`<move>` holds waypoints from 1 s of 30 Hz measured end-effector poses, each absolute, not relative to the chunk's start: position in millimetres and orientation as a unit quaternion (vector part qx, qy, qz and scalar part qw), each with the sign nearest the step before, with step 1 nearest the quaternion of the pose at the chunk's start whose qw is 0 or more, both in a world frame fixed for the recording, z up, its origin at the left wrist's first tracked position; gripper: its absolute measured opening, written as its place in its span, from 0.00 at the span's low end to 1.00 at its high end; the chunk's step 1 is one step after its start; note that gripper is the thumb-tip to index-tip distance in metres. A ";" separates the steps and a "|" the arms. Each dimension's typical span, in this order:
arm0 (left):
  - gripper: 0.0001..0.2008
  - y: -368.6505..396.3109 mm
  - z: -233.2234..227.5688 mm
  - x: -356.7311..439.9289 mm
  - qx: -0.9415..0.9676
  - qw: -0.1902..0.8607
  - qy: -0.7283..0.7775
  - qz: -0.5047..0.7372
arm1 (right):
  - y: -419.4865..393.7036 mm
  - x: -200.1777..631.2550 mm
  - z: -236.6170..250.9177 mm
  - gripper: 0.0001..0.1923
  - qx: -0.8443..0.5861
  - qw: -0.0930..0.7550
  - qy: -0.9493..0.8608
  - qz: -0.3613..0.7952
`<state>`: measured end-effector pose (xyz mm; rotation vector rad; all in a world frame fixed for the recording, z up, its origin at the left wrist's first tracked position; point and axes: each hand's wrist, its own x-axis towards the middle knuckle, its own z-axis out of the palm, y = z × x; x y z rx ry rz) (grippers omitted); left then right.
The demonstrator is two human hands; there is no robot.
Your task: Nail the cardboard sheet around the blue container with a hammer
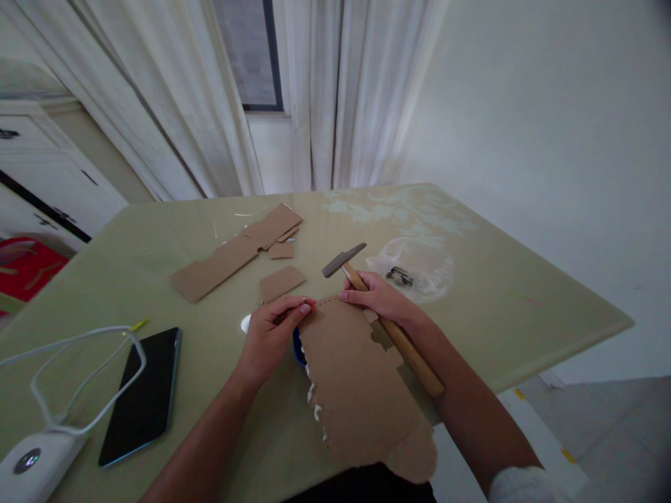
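a blue object (298, 347) sits mostly hidden under the ragged brown cardboard sheet (361, 388) on the green desk (503, 307); left hand (272, 335) pinches the sheet's top edge, right hand (380, 299) grips a wooden-handled hammer (388, 321).

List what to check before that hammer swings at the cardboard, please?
1. Right hand grips hammer: ok.
2. Left hand pins cardboard: ok.
3. Left fingertips clear of the strike spot: not ok, they sit at the top edge near the hammer head.
4. Nail in place: cannot tell.
5. Phone out of the way: ok.
6. Cardboard fully on table: not ok, it overhangs the near edge.
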<state>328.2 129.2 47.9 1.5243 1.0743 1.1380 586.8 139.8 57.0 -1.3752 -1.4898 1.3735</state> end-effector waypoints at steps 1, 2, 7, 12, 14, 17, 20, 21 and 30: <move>0.12 128.9 48.1 328.4 0.619 0.461 0.437 0.463 | 140.0 586.9 57.4 0.20 -0.528 0.338 -0.575 0.525; 0.12 128.7 48.4 328.6 0.617 0.462 0.438 0.462 | 140.1 586.8 57.7 0.20 -0.529 0.337 -0.577 0.524; 0.12 127.9 48.6 329.6 0.612 0.468 0.437 0.464 | 140.0 586.6 57.2 0.21 -0.526 0.339 -0.572 0.530; 0.10 127.1 48.3 330.0 0.616 0.464 0.432 0.468 | 139.7 586.9 56.5 0.21 -0.529 0.337 -0.571 0.530; 0.10 126.9 48.3 330.1 0.615 0.463 0.432 0.470 | 139.5 586.7 57.3 0.20 -0.529 0.336 -0.570 0.532; 0.09 126.6 48.3 330.5 0.616 0.459 0.431 0.473 | 139.0 586.1 59.1 0.20 -0.529 0.335 -0.571 0.531; 0.09 126.4 47.7 331.1 0.622 0.451 0.432 0.473 | 138.7 585.8 59.7 0.20 -0.533 0.332 -0.572 0.527; 0.10 126.3 47.5 331.2 0.623 0.450 0.432 0.472 | 138.7 585.8 59.5 0.21 -0.535 0.331 -0.573 0.526; 0.10 127.5 47.4 330.4 0.639 0.437 0.427 0.467 | 139.5 586.5 57.7 0.21 -0.530 0.333 -0.576 0.527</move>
